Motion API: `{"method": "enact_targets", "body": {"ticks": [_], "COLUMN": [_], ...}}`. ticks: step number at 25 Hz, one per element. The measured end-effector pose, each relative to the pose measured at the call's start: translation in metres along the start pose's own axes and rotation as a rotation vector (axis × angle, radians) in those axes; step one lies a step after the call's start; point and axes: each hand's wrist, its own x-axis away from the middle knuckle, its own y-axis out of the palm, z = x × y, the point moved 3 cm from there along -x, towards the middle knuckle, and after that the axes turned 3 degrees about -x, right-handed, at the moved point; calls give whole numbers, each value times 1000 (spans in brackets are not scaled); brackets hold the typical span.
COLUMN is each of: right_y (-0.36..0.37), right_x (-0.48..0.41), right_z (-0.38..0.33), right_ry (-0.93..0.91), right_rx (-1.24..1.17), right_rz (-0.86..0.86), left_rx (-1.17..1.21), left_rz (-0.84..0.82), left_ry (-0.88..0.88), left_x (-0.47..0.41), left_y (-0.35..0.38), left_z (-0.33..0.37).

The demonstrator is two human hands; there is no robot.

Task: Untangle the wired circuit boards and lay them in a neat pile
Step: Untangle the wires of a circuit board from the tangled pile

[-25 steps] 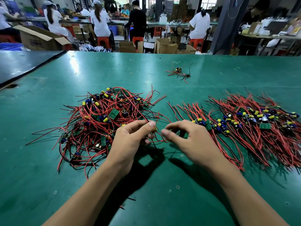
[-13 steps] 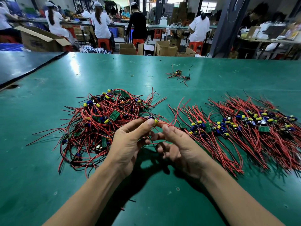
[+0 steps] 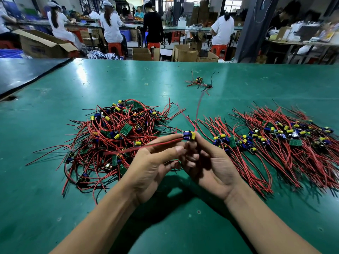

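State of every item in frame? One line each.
board, held up, pinched between both hands, red wire trailing toward heap
left hand, pinches board's left end
right hand, pinches board's right end
heap, tangled, left of hands
pile, wires roughly aligned, right of hands
stray board, lies alone beyond both

An electronics assembly workshop: a long green workbench (image 3: 73,198) heaped with red-wired circuit boards (image 3: 126,129), and on the far side rows of workers (image 3: 111,26) in white coats (one in black), red stools (image 3: 114,47) and open cardboard boxes (image 3: 141,54).
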Motion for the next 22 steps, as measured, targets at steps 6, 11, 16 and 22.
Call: {"method": "enact_targets", "body": {"ticks": [6,11,16,22], "right_y": [-8,-8,-9,-5], "right_x": [3,4,4,5], "right_z": [-2,-3,-3,0], "right_ry": [114,70,29,-3], "right_rx": [245,292,322,309], "right_rz": [128,99,94,125], "left_rx": [-24,0,-54,-80], "left_rz": [-23,-92,-133,-125], "left_ry": [-191,-215,-244,-242], "left_x": [-2,3,5,5], "left_y": [-1,2,3,6], "left_z": [-6,-12,-12,-14]}}
